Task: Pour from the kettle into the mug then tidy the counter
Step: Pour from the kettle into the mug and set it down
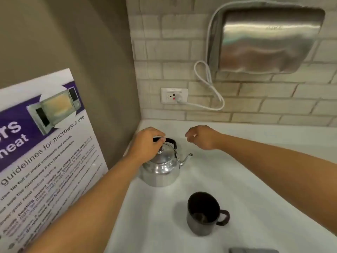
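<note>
The left hand (146,143) is closed over the black handle (170,141) of the kettle (160,170), fingers curled around its top. The right hand (201,136) hovers just beyond the kettle, loosely curled with fingers bent, holding nothing and touching nothing. The kettle stands upright on the white counter (255,179) near the corner, directly under the left hand, its spout (187,158) pointing right. The dark mug (204,213) stands upright nearer the person, apart from both hands, handle to the right.
</note>
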A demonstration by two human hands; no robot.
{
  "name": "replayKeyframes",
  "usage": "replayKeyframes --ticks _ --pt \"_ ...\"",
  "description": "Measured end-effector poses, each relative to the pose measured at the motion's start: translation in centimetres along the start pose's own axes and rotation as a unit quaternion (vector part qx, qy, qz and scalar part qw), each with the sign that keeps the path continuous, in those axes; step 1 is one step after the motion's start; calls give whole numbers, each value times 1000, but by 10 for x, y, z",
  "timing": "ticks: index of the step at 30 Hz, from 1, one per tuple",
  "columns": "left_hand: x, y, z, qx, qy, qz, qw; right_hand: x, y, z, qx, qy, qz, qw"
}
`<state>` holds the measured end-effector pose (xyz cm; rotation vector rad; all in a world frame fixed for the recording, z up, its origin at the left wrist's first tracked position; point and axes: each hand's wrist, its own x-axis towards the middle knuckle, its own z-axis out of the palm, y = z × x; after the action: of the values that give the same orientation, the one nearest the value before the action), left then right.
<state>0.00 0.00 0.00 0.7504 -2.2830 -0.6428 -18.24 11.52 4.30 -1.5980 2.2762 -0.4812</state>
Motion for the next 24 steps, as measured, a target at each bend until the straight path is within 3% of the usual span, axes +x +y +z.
replayKeyframes --ticks 3,5,11,14,17,22,24 --pt "0 -14 11 41 -34 -21 998 28 -8 21 -14 -37 41 998" --pt "3 -18 16 61 -41 -23 997 45 -13 31 -36 -45 21 998" --pt "14 -33 18 49 -51 -43 997 83 -21 58 -29 -84 51 995" --pt "15 -35 18 27 -41 -62 997 93 -22 58 70 -58 50 995" --pt "15 -34 17 6 -37 -74 997 90 -25 47 168 -9 30 985" --pt "10 -30 18 6 -25 -70 997 73 -27 35 123 -22 -42 991" --pt "3 -26 19 32 15 -49 998 66 -28 36 101 -9 -69 992"
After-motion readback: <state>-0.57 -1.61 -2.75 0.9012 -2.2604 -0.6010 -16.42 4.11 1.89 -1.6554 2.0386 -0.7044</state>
